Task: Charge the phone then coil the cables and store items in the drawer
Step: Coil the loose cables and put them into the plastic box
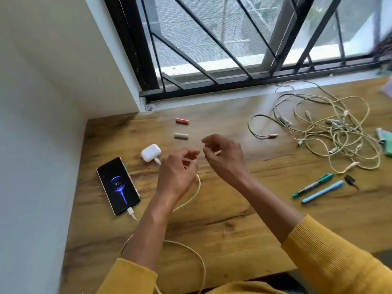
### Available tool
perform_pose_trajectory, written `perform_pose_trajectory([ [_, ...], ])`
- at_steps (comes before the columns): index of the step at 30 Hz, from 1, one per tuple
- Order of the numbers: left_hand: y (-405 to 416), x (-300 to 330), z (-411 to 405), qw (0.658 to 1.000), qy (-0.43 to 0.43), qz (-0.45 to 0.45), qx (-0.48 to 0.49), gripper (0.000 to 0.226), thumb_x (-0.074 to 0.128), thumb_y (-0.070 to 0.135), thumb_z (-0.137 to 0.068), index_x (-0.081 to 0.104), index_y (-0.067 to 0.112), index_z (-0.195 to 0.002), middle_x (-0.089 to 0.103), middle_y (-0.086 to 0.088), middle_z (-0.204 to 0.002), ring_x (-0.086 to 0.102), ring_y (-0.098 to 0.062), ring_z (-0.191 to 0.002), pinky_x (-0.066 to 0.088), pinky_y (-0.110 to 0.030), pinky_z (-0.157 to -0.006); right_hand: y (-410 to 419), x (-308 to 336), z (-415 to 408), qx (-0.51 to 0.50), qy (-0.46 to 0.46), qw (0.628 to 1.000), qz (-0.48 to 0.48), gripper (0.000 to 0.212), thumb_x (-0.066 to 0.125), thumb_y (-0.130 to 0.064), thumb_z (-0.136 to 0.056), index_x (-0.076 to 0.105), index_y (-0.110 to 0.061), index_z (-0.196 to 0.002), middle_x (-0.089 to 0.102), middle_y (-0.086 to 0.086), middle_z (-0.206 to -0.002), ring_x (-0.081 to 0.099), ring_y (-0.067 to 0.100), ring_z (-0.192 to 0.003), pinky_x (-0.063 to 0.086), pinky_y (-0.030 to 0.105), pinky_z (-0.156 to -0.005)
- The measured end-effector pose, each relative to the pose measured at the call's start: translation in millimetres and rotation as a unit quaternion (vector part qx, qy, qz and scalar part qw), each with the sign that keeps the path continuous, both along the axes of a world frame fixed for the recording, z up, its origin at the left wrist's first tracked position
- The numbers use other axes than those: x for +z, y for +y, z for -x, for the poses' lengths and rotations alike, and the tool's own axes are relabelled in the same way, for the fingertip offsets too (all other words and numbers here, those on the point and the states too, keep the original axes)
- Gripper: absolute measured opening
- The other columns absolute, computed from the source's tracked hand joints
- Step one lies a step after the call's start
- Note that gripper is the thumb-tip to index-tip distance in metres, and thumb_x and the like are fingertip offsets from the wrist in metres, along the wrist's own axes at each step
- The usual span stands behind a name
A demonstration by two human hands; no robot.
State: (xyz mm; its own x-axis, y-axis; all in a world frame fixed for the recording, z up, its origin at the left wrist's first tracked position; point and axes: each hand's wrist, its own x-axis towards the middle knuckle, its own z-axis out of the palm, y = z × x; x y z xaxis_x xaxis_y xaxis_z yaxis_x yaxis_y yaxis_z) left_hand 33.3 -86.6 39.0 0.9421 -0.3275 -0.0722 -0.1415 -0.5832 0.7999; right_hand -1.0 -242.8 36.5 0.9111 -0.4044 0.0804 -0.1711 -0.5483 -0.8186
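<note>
Two bare hands hover over a wooden desk (222, 225) set against a barred window (233, 39). Left hand (177, 175): fingers loosely curled, holding nothing visible. Right hand (224, 155): fingers likewise loosely curled, with a small pale object at the fingertips (too blurred to tell whether it is pinched or what it is). Both forearms emerge from mustard-yellow sleeves (339, 257).

Phone (118, 185): flat at the desk's left side near the wall, screen lit with a charging graphic reading 91, a white charging cable (196, 193) plugged into its near end and looping across the desk under the left forearm. White earbud case (150, 152): just beyond the phone, a connector at its near edge. Two batteries lie farther back, one red (182, 121), one pale (181, 135). Tangled pale cables (318, 126): uncoiled, at the right rear. Two pens, green (312, 185) and light blue (323, 191), lie side by side nearer the right edge, with a small black adapter (351, 180) just beside them.
</note>
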Motion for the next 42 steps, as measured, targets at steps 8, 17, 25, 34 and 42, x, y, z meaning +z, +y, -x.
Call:
perform_pose_trajectory([
  [8,-60.5,7.5,45.3,1.0,-0.008,0.001,-0.015,0.022,0.07,0.018,-0.097,0.079,0.029,-0.115,0.078,0.015,-0.102,0.068,0.011,-0.089,0.061,-0.019,-0.083,-66.1,10.9,59.6,-0.034,-0.016,0.999,-0.006,0.018,0.072,-0.019,-0.094,0.078,-0.02,-0.111,0.076,-0.009,-0.092,0.07,0.004,-0.084,0.059,0.03,-0.08],
  [17,-165.7,0.8,133.4,0.999,-0.001,-0.003,-0.039,0.021,0.07,0.016,-0.093,0.081,0.03,-0.105,0.079,0.016,-0.097,0.073,0.002,-0.086,0.063,-0.034,-0.087,-169.3,5.0,136.4,-0.061,-0.017,0.998,-0.013,0.015,0.07,-0.018,-0.092,0.079,-0.026,-0.101,0.076,-0.013,-0.087,0.07,0.001,-0.084,0.059,0.032,-0.08],
  [25,-240.5,2.1,169.1,0.999,0.003,0.001,-0.037,0.02,0.069,0.02,-0.093,0.081,0.031,-0.106,0.079,0.018,-0.097,0.071,0.004,-0.087,0.062,-0.034,-0.088,-251.1,-3.5,182.4,-0.063,0.004,0.998,-0.007,0.015,0.071,-0.017,-0.091,0.079,-0.026,-0.101,0.075,-0.011,-0.082,0.07,0.005,-0.081,0.06,0.038,-0.08],
  [34,-283.3,-0.4,162.3,0.998,0.018,-0.013,-0.067,0.02,0.069,0.023,-0.095,0.081,0.029,-0.11,0.079,0.016,-0.099,0.071,0.004,-0.091,0.062,-0.034,-0.089,-307.1,-19.1,191.1,-0.107,0.07,0.99,0.059,0.013,0.071,-0.016,-0.089,0.077,-0.022,-0.099,0.074,-0.009,-0.085,0.07,0.01,-0.08,0.059,0.033,-0.076],
  [42,-307.5,-8.0,138.1,0.992,0.037,-0.043,-0.112,0.02,0.068,0.027,-0.098,0.078,0.033,-0.115,0.077,0.016,-0.107,0.069,0.002,-0.097,0.061,-0.028,-0.09,-313.4,-32.5,172.8,-0.133,0.177,0.97,0.099,0.02,0.079,-0.033,-0.089,0.071,-0.024,-0.072,0.064,-0.008,-0.074,0.063,0.009,-0.074,0.039,0.018,-0.055],
])
